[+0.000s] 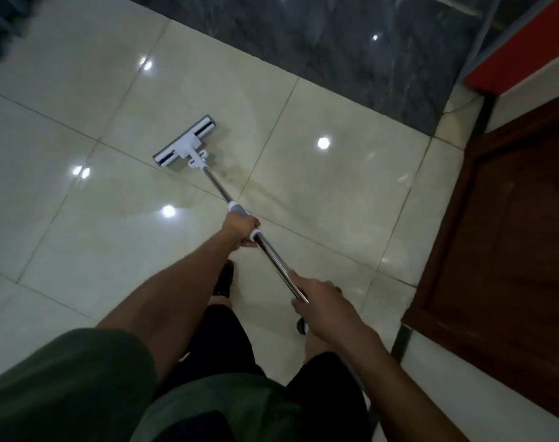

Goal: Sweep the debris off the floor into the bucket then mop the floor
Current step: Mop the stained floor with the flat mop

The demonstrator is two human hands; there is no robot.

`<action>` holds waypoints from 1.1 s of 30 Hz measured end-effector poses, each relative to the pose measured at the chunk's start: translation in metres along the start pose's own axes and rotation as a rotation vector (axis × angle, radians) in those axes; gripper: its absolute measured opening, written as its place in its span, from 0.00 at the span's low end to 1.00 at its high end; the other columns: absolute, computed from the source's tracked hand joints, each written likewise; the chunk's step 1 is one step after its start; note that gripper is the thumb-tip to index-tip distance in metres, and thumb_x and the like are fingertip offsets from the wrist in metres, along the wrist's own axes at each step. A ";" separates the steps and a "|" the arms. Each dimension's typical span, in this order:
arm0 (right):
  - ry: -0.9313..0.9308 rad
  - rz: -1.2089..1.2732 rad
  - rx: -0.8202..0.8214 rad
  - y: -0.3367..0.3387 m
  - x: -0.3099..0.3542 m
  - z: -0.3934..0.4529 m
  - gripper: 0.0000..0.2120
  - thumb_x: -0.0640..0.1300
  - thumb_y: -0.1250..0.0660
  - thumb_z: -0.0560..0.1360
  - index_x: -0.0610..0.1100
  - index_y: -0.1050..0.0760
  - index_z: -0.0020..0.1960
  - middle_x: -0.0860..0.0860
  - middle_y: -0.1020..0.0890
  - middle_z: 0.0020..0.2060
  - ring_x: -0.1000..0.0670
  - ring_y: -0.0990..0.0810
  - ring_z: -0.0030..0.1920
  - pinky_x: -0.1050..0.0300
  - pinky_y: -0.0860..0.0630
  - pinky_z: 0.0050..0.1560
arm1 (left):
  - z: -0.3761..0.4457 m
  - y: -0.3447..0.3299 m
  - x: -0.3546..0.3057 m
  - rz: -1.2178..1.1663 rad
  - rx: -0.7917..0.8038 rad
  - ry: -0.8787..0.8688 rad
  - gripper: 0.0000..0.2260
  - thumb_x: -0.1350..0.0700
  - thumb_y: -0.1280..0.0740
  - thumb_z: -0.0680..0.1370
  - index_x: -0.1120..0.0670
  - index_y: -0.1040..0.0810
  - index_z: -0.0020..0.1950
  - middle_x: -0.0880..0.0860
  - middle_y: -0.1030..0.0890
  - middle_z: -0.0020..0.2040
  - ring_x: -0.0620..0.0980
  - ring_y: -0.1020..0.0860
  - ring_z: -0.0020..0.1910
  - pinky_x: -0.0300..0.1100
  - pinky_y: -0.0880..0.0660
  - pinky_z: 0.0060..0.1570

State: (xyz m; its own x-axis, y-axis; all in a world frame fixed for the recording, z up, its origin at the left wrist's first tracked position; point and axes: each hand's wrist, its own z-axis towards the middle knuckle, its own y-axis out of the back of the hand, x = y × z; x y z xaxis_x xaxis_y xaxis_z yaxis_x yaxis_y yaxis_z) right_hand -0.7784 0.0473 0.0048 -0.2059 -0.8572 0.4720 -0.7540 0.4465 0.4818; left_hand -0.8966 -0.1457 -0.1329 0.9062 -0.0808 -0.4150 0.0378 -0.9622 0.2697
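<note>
A flat mop with a white and dark head (185,143) rests on the glossy cream tiled floor (80,218) ahead of me. Its metal pole (216,183) slants back toward my body. My left hand (242,230) is shut around the pole at its grey and white grip, partway down. My right hand (316,298) is shut around the pole's upper end, nearer my body. A damp, streaky patch (239,173) shows on the tiles just right of the mop head. No bucket or debris is in view.
A dark brown wooden door (511,250) stands close on the right, with a white wall and red panel (526,43) above it. A dark marble strip (335,52) borders the tiles at the far side. My feet (224,280) stand behind the mop.
</note>
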 end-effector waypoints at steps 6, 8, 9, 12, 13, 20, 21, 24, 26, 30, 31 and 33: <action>-0.050 0.056 -0.078 -0.029 0.106 0.057 0.28 0.42 0.42 0.78 0.61 0.40 0.74 0.46 0.21 0.45 0.43 0.23 0.40 0.51 0.23 0.39 | 0.062 0.091 -0.040 0.139 0.036 -0.022 0.08 0.62 0.31 0.79 0.62 0.29 0.48 0.63 0.20 0.44 0.56 0.18 0.33 0.51 0.18 0.28; -0.069 0.071 -0.108 -0.037 0.130 0.074 0.28 0.41 0.41 0.77 0.59 0.39 0.74 0.46 0.21 0.44 0.44 0.25 0.40 0.52 0.26 0.37 | 0.078 0.109 -0.051 0.184 0.031 -0.044 0.09 0.61 0.30 0.79 0.61 0.30 0.45 0.62 0.20 0.42 0.55 0.18 0.33 0.47 0.19 0.25; -0.083 0.081 -0.125 -0.042 0.139 0.080 0.28 0.41 0.41 0.78 0.58 0.39 0.75 0.47 0.22 0.42 0.46 0.26 0.38 0.53 0.27 0.36 | 0.084 0.115 -0.055 0.200 0.035 -0.053 0.09 0.61 0.30 0.79 0.61 0.29 0.46 0.62 0.20 0.42 0.55 0.18 0.32 0.45 0.20 0.23; -0.118 0.126 -0.186 -0.060 0.158 0.091 0.27 0.41 0.41 0.79 0.57 0.40 0.76 0.50 0.25 0.37 0.51 0.27 0.33 0.55 0.29 0.32 | 0.099 0.128 -0.059 0.247 0.058 -0.053 0.08 0.60 0.29 0.78 0.62 0.27 0.47 0.62 0.18 0.41 0.54 0.17 0.32 0.44 0.21 0.24; -0.124 0.138 -0.199 -0.068 0.163 0.091 0.27 0.41 0.41 0.80 0.57 0.41 0.76 0.50 0.25 0.37 0.51 0.27 0.33 0.56 0.30 0.31 | 0.103 0.131 -0.057 0.265 0.072 -0.049 0.08 0.60 0.29 0.78 0.62 0.26 0.48 0.61 0.18 0.41 0.54 0.17 0.33 0.44 0.21 0.25; -0.264 0.265 -0.232 -0.148 0.165 0.059 0.24 0.49 0.45 0.83 0.59 0.45 0.77 0.45 0.23 0.46 0.45 0.27 0.40 0.53 0.29 0.41 | 0.097 0.124 -0.006 0.493 0.195 -0.010 0.09 0.59 0.31 0.80 0.63 0.27 0.55 0.60 0.19 0.41 0.54 0.17 0.31 0.49 0.18 0.31; -0.284 0.292 -0.217 -0.164 0.161 0.051 0.24 0.50 0.46 0.83 0.60 0.47 0.78 0.44 0.22 0.48 0.44 0.26 0.42 0.54 0.29 0.41 | 0.092 0.123 0.008 0.527 0.204 -0.010 0.10 0.59 0.32 0.80 0.63 0.27 0.57 0.61 0.19 0.41 0.55 0.17 0.33 0.49 0.18 0.31; -0.320 0.356 -0.218 -0.216 0.157 0.018 0.27 0.47 0.46 0.83 0.62 0.50 0.78 0.43 0.22 0.52 0.42 0.23 0.48 0.52 0.27 0.45 | 0.069 0.119 0.058 0.631 0.212 -0.048 0.13 0.60 0.33 0.81 0.65 0.29 0.61 0.63 0.18 0.45 0.57 0.17 0.35 0.47 0.19 0.28; -0.346 0.411 -0.238 -0.256 0.159 -0.008 0.27 0.47 0.46 0.83 0.63 0.50 0.78 0.43 0.22 0.54 0.43 0.22 0.51 0.53 0.27 0.47 | 0.052 0.121 0.096 0.693 0.207 -0.096 0.14 0.60 0.34 0.81 0.65 0.30 0.62 0.65 0.18 0.50 0.59 0.17 0.38 0.50 0.18 0.31; -0.381 0.522 -0.246 -0.334 0.168 -0.057 0.27 0.48 0.46 0.84 0.60 0.50 0.80 0.44 0.22 0.56 0.44 0.22 0.52 0.54 0.27 0.47 | 0.016 0.133 0.171 0.781 0.267 -0.142 0.11 0.61 0.35 0.81 0.65 0.31 0.59 0.65 0.20 0.48 0.59 0.18 0.37 0.53 0.17 0.35; -0.387 0.539 -0.248 -0.352 0.172 -0.070 0.26 0.48 0.47 0.84 0.59 0.50 0.80 0.43 0.22 0.56 0.44 0.22 0.52 0.52 0.25 0.48 | 0.006 0.138 0.189 0.805 0.285 -0.140 0.09 0.61 0.36 0.82 0.64 0.31 0.57 0.64 0.20 0.46 0.58 0.19 0.35 0.54 0.17 0.36; -0.421 0.559 -0.245 -0.386 0.179 -0.098 0.25 0.49 0.48 0.85 0.59 0.50 0.80 0.44 0.21 0.57 0.44 0.22 0.52 0.50 0.23 0.52 | -0.013 0.146 0.225 0.840 0.313 -0.137 0.10 0.61 0.36 0.82 0.65 0.30 0.59 0.64 0.20 0.46 0.58 0.19 0.34 0.54 0.18 0.34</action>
State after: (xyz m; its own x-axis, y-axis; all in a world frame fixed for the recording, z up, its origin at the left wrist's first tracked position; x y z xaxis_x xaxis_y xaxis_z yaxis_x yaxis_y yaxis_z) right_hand -0.4631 -0.2532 -0.0238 -0.7771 -0.4894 0.3958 -0.3164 0.8473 0.4266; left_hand -0.6818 -0.3007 -0.1752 0.5253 -0.7989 -0.2930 -0.7474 -0.5978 0.2900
